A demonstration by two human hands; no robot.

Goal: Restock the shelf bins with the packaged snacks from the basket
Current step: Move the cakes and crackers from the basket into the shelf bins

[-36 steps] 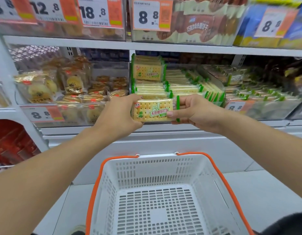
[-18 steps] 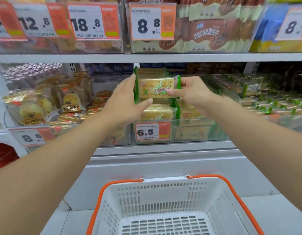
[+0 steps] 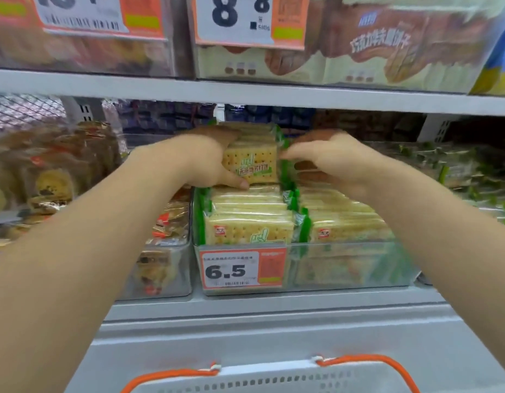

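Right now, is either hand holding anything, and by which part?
Both hold one cracker pack by its ends: left hand on the left end, right hand pinching the green right edge.

Pale yellow dotted cracker pack [image 3: 252, 163] with green edges and lettering — orange-and-white price tag [image 3: 241, 268] — white basket [image 3: 274, 382], orange handles.

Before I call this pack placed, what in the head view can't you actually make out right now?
- Basket interior: cut off by the bottom edge, so any remaining packs are unseen.
- Right hand fingertips: motion-blurred at the cracker pack; grip unclear.
- Left hand fingers: hidden behind the pack.
- Small print on the 6.5 price tag: too small.
- Back of the bin: hidden by hands and stacked packs.
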